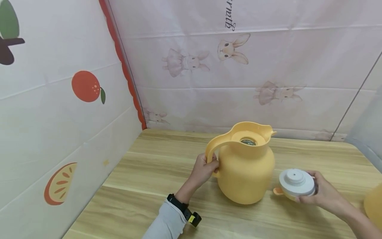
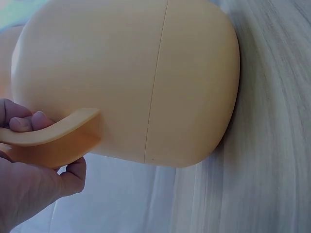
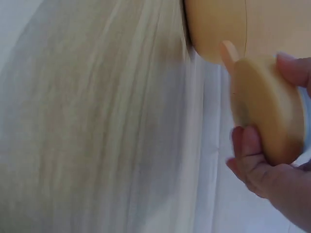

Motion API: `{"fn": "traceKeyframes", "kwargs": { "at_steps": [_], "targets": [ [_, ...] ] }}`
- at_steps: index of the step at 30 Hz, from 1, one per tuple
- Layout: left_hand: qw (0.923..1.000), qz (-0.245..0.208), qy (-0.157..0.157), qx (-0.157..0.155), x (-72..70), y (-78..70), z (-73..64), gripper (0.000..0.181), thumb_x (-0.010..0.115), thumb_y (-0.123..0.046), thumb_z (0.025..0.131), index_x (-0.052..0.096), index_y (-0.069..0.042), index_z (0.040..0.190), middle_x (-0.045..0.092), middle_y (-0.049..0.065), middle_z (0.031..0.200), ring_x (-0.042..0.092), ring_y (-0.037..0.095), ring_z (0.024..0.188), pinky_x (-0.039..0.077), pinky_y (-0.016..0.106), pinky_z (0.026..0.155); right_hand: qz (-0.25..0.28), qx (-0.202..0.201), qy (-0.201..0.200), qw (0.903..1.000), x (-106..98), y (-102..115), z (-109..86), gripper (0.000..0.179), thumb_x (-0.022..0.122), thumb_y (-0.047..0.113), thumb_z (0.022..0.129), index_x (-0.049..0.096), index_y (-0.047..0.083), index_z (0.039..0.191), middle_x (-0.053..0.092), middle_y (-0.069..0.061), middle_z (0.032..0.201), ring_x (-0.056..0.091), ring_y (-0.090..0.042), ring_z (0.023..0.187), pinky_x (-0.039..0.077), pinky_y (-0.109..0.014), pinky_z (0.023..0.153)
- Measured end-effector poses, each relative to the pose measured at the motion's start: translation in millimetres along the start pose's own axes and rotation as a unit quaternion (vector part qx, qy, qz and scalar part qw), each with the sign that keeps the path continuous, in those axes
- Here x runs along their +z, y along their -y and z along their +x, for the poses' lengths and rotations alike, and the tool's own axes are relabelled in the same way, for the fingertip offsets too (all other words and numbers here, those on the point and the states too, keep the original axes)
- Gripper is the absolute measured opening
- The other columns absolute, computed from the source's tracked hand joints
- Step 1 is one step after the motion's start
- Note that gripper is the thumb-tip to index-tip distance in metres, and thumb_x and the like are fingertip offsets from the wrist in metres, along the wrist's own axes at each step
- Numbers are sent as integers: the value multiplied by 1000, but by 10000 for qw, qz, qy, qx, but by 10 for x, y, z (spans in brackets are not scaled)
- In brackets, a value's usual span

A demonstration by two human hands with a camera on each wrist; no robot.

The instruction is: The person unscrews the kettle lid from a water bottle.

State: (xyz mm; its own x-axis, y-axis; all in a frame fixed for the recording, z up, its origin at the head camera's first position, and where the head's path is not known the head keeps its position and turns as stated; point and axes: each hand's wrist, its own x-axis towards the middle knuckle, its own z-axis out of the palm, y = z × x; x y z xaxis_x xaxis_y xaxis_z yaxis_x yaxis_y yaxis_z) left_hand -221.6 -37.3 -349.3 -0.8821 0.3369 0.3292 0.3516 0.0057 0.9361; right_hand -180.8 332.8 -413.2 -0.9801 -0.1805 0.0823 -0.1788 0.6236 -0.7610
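A yellow thermos jug (image 1: pixel 246 172) stands upright on the wooden table, its spout pointing right and its round mouth uncovered. My left hand (image 1: pixel 205 169) grips the jug's handle (image 2: pixel 53 133), fingers and thumb wrapped round it. To the right of the jug, my right hand (image 1: pixel 322 192) holds the jug's lid (image 1: pixel 296 183) by its side, upside down, with the grey-white underside facing up. In the right wrist view the lid's yellow top (image 3: pixel 265 107) and its small tab (image 3: pixel 228 56) show, fingers and thumb around its edge.
Another yellow object (image 1: pixel 374 205) is cut off at the right edge, near the right forearm. A wall with rabbit prints (image 1: pixel 191 106) closes off the back of the table (image 1: pixel 143 199); a fruit-printed wall (image 1: pixel 74 132) runs along its left side.
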Motion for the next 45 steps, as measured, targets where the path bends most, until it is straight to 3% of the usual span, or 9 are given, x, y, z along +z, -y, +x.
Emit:
{"fn": "traceKeyframes", "kwargs": {
  "at_steps": [5,8,16,23,28,35,38,41,45],
  "targets": [
    [10000,46,0,14,4,-3,1,24,45,11,78,41,-3,60,43,21,59,44,21,53,41,27,52,201,256,439,9985,5,-65,1,84,78,7,71,21,-15,128,42,-31,122,47,-35,105,38,-14,71],
    [10000,43,-21,5,5,-8,-6,23,45,11,78,41,-3,60,44,18,58,44,22,53,41,27,52,314,269,736,9964,14,-96,3,82,77,9,73,21,-13,129,43,-29,122,46,-35,107,40,-21,74],
    [9998,14,-206,8,30,11,-21,22,46,12,77,42,-1,58,44,16,55,42,20,49,38,22,46,399,482,1188,9909,53,-130,-2,77,75,17,76,24,-9,129,46,-26,121,40,-46,112,35,-57,82],
    [9995,76,-285,78,59,11,-23,23,45,11,78,43,0,57,44,28,56,40,21,46,35,20,43,-125,446,1167,9921,94,-86,-3,83,79,21,72,27,-14,126,49,-27,117,46,-46,108,37,-60,82],
    [9994,110,-314,44,70,-6,-15,24,44,11,78,42,-1,57,43,28,55,38,8,43,32,20,42,-852,225,938,9917,162,-43,-14,93,86,24,61,30,-17,123,52,-29,110,53,-45,98,42,-59,77],
    [9990,125,-420,45,76,-3,-3,25,45,11,76,42,-2,55,43,27,54,39,9,42,33,19,42,-1388,173,743,9874,219,-36,-14,103,88,31,51,30,-18,121,53,-31,105,54,-47,94,43,-59,76],
    [9986,102,-506,61,80,3,-3,25,45,12,75,42,-2,55,43,22,51,40,12,42,33,19,42,-1397,230,802,9867,223,-45,5,105,88,33,51,30,-18,121,53,-31,106,53,-48,95,42,-59,76],
    [9975,128,-678,180,100,11,-2,26,45,12,75,42,-1,54,42,8,47,38,11,41,31,19,39,-1390,279,867,9861,216,-48,19,106,89,34,50,30,-18,121,53,-31,106,53,-48,95,43,-59,76],
    [9920,297,-1151,417,163,16,-11,27,47,12,76,40,-1,53,35,-6,46,32,4,39,28,19,38,-1434,274,948,9847,195,-41,33,104,89,33,50,31,-18,120,53,-31,106,53,-47,95,43,-59,76]
  ]
}}
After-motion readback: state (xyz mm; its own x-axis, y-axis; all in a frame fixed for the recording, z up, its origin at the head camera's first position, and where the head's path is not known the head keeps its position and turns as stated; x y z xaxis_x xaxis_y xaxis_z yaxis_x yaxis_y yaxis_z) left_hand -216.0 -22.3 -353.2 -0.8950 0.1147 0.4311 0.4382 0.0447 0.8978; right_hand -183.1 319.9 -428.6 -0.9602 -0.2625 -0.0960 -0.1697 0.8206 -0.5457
